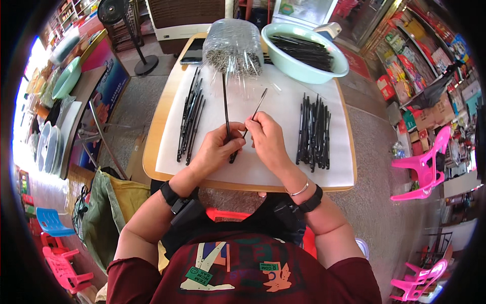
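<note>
two hands are working close together in the head view, over the white tabletop (243, 176). the left hand (217, 147) is pinching a long black rod (226, 104) between thumb and fingers, its upper end reaching toward the clear plastic bag (233, 33) of thin sticks, while the right hand (266, 134) is gripping a thin rod (259, 104) with a pale upper end at the fingertips, tilting it up and away to the right. the thin rod's lower end is lying near the left fingertips; whether it is touching the long rod, the fingers are hiding. a likely trouble is slipping: both pieces are looking smooth, and a fingertip hold is leaving them room to be rolling or twisting. the thin rod is also looking slender enough to be bending or snapping if the right hand is pushing it at a slant. the long rod's far end is leaning near the bag's open mouth, so a careless swing could be catching the sticks and scattering them. the left bundle (190, 120) and the right bundle (315, 134) of black rods are lying loose either side, so a brushing forearm could be rolling pieces out of line, perhaps over the table's edge.
</note>
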`<action>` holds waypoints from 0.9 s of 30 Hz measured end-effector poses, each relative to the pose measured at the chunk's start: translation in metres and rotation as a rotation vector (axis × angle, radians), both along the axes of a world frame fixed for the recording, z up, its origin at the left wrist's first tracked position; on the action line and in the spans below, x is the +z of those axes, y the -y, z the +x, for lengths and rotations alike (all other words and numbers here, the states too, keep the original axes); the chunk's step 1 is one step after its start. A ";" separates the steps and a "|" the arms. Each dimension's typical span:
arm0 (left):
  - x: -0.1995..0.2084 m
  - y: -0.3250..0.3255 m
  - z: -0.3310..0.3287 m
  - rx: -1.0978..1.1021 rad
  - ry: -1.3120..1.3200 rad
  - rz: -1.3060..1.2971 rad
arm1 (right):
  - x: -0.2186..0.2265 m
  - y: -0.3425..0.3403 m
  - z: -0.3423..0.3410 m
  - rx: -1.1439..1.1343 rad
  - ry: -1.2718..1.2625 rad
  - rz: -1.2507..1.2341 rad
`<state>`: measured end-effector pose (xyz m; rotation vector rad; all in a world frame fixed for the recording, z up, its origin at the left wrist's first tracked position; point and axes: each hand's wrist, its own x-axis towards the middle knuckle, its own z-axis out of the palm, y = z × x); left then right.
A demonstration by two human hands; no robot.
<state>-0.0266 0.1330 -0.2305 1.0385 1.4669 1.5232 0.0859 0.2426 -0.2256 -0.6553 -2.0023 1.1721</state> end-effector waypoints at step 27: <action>0.028 0.080 -0.085 0.343 -0.508 -0.387 | 0.058 -0.035 0.072 -0.218 0.244 0.383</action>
